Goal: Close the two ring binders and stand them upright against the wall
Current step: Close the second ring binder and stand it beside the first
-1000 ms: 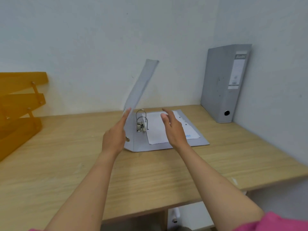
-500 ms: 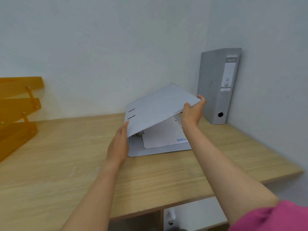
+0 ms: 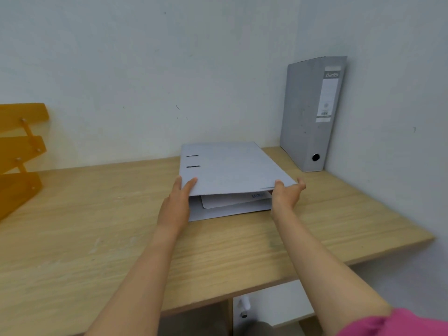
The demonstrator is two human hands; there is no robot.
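Binder, grey, lies flat on the worktop near the back wall, spine side to the left, with two dark slots showing in its top cover near that spine. The cover is lowered almost level but not fully shut: a gap remains along the near edge, and a white sheet with blue print shows inside, resting on the bottom cover. Left hand is at the near left corner, fingers extended and lying on top of the cover, thumb alongside the edge; the hand is largely open and presses rather than grips. Right hand is at the near right corner, thumb on top of the cover and fingers curled beneath its edge, pinching the cover loosely. Second binder, also grey, stands upright and closed in the right-hand corner, its side against the right wall, its labelled spine and finger hole facing the camera. It stands apart from the flat binder, further back and to the right. An orange tiered tray sits at the far left edge of the worktop, well apart from both binders. A pink sleeve shows at the lower right.
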